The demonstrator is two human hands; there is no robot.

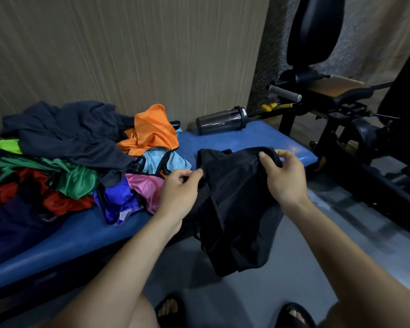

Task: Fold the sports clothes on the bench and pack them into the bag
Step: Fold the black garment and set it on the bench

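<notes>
A black bag (pixel 234 209) with thin straps hangs over the front edge of the blue bench (pixel 223 140). My left hand (pixel 179 192) pinches its left rim, and my right hand (pixel 283 176) grips its right rim with the thumb on top. To the left lies a heap of sports clothes: a dark grey shirt (pixel 69 133), an orange bib (pixel 152 131), a light blue piece (pixel 161 162), a pink one (pixel 145 188), a blue-purple one (pixel 116 202), green (pixel 76 181) and red (pixel 57 202) ones.
A dark shaker bottle (pixel 221 120) lies on its side at the bench's far end by the wall. Black gym equipment (pixel 341 114) with a padded roller stands to the right. Grey floor and my sandalled feet (pixel 171 308) are below.
</notes>
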